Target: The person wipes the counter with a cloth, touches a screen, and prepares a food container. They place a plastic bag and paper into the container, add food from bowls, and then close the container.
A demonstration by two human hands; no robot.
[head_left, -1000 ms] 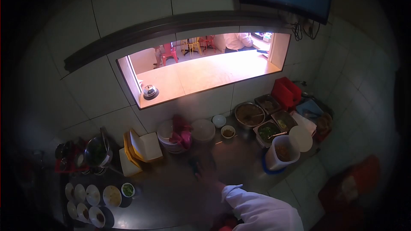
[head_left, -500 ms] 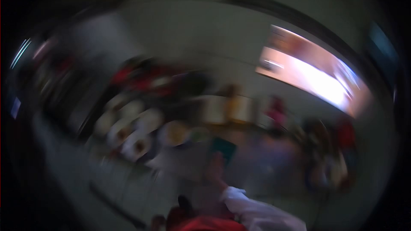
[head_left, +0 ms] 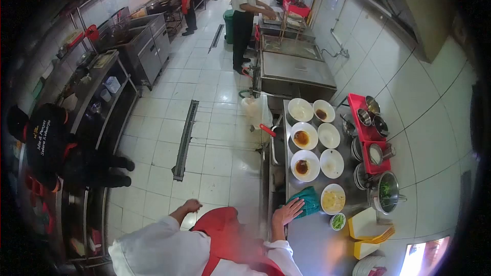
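Note:
My right hand [head_left: 288, 212] lies flat on a folded teal cloth [head_left: 308, 202] on the steel counter, its fingers stretched out. Away from the counter, over the floor, my left hand [head_left: 192, 205] is closed in a loose fist, and nothing shows in it. Beside the cloth stands a white bowl of yellowish food [head_left: 333, 199], with a small cup of chopped greens [head_left: 338, 221] near it. Farther along are several white bowls; one bowl with dark sauce [head_left: 302, 167] stands closest to the cloth on that side.
Red trays [head_left: 364, 122] with metal containers line the wall, near a steel pot of greens [head_left: 386, 191]. Yellow-and-white boxes [head_left: 365, 227] stand at the right. One person [head_left: 245, 15] works at the fryers; another in black [head_left: 56, 148] is at the left shelves.
My view has swung from the wall and counter toward the kitchen aisle, and the blur has gone. My right hand is still on the teal cloth. My left hand now shows.

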